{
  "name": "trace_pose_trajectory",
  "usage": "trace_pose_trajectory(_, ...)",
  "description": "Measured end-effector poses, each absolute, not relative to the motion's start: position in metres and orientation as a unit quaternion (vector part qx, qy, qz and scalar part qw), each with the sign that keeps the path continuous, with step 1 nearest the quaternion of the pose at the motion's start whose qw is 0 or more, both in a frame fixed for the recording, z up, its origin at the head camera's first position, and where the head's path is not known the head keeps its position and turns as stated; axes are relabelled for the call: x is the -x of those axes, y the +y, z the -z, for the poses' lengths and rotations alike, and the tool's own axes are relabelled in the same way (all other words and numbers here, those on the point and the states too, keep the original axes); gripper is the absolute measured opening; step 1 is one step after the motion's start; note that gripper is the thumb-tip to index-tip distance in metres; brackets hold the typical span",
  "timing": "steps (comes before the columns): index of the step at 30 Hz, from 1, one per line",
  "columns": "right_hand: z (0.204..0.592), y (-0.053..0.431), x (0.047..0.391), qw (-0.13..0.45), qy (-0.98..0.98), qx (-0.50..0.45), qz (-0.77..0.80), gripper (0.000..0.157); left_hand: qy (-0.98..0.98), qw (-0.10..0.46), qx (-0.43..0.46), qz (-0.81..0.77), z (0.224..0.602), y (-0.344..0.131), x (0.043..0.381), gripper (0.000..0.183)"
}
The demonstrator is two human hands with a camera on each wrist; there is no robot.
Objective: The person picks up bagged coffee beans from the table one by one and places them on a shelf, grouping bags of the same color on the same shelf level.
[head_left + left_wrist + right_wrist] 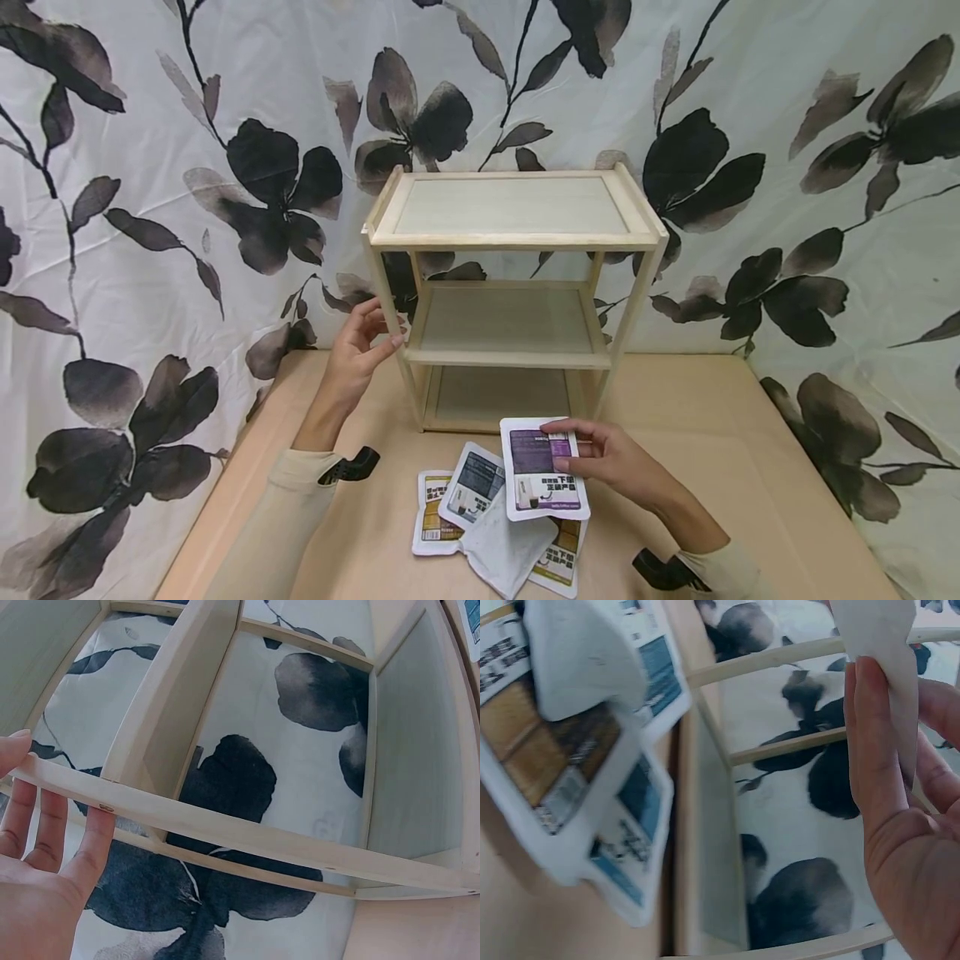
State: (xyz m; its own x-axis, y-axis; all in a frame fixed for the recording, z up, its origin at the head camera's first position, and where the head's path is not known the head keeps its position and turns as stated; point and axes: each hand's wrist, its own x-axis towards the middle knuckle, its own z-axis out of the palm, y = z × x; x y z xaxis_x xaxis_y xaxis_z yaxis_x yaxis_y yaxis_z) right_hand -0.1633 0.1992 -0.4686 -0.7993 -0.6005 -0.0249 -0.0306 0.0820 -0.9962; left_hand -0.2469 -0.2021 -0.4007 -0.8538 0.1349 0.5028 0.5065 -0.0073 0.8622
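A pale wooden three-tier shelf rack (517,242) stands upright on the table. My left hand (352,362) holds its left front post, the thumb in front and the fingers behind, as the left wrist view also shows. My right hand (630,467) pinches a flat white packet with a purple label (534,457) by its right side, fingers over the front. That packet is raised over a loose pile and overlaps it in the head view. In the right wrist view, the held packet (881,634) appears nearly edge-on between thumb and fingers.
Below the held packet lie a dark blue-grey packet (480,483), a plain white one (506,546) and two orange-labelled ones, left (435,537) and right (561,557). The light wood table (690,400) meets a floral cloth backdrop (285,100) behind the rack.
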Motion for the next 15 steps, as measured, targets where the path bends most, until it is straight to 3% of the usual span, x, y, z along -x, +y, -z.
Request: trace_pose_trajectory(15, 0.41, 0.204, 0.168, 0.197, 0.706, 0.251, 0.633, 0.056, -0.692, 0.138, 0.234, 0.668, 0.402, -0.203, 0.248, 0.057)
